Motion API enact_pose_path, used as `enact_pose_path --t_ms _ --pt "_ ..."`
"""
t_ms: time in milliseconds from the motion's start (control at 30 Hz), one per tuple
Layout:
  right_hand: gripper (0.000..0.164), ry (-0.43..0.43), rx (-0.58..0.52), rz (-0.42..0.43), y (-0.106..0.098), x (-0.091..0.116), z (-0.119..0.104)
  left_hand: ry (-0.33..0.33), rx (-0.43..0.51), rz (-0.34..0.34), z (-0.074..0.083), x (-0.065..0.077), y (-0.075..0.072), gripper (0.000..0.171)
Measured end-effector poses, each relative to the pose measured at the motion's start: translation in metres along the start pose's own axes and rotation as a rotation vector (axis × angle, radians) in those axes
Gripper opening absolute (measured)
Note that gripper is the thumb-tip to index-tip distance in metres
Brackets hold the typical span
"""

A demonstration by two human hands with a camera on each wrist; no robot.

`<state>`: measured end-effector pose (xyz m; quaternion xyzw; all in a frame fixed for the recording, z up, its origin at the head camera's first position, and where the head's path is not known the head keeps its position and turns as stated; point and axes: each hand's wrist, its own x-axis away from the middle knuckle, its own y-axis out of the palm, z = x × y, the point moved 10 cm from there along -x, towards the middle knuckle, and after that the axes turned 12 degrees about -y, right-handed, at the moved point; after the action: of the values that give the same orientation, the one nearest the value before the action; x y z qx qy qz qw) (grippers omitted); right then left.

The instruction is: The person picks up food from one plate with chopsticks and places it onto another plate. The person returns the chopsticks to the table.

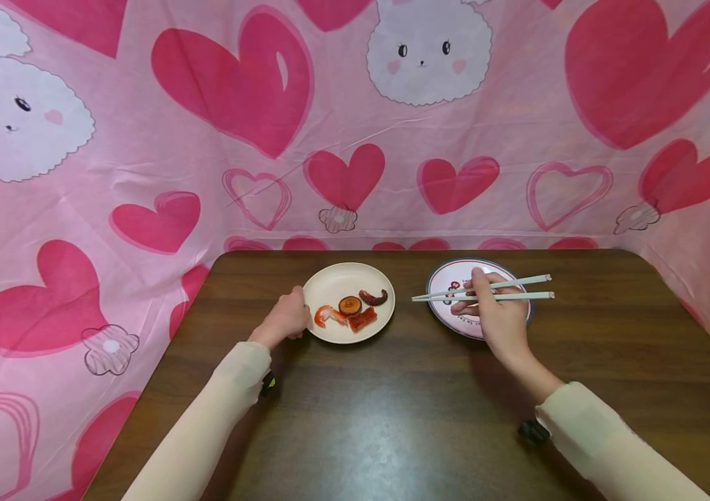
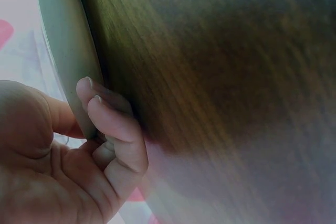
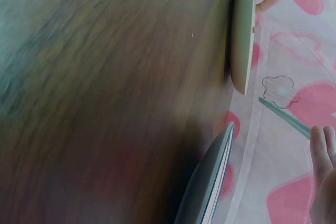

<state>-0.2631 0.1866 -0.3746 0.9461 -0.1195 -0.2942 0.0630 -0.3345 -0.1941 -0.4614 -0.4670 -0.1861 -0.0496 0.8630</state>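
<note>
My left hand (image 1: 287, 316) grips the left rim of a cream plate (image 1: 336, 278), thumb on top and fingers curled beneath, as the left wrist view shows. On that plate lie a shrimp (image 1: 328, 315), a round brown slice (image 1: 350, 305), a reddish-brown rectangular piece (image 1: 363, 319) and a dark curled tentacle piece (image 1: 373, 298). A pair of pale green chopsticks (image 1: 517, 296) is held in my right hand (image 1: 495, 316), over a white plate (image 1: 441, 278) with a blue rim and printed pictures. Their tips point left, toward the gap between the plates, with no food between them.
Both plates sit near the far edge of a dark wooden table (image 1: 355, 417). Behind and beside it hangs a pink cloth (image 1: 392, 132) with hearts and white animal faces. Black wrist devices (image 1: 533, 432) show below the sleeves.
</note>
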Motion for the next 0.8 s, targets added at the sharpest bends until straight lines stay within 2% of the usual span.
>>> enact_pose_path --t_ms 300,567,800 --pt "0.042 -0.002 0.061 0.014 -0.018 -0.003 -0.006 -0.014 -0.002 -0.004 0.0 -0.001 0.0 0.033" --pt "0.041 -0.013 0.031 0.047 -0.034 -0.005 -0.01 -0.023 0.002 -0.02 0.0 0.001 0.001 0.036" --pt "0.041 -0.035 0.036 0.071 -0.056 -0.015 -0.019 -0.016 -0.006 -0.012 0.002 0.003 -0.001 0.035"
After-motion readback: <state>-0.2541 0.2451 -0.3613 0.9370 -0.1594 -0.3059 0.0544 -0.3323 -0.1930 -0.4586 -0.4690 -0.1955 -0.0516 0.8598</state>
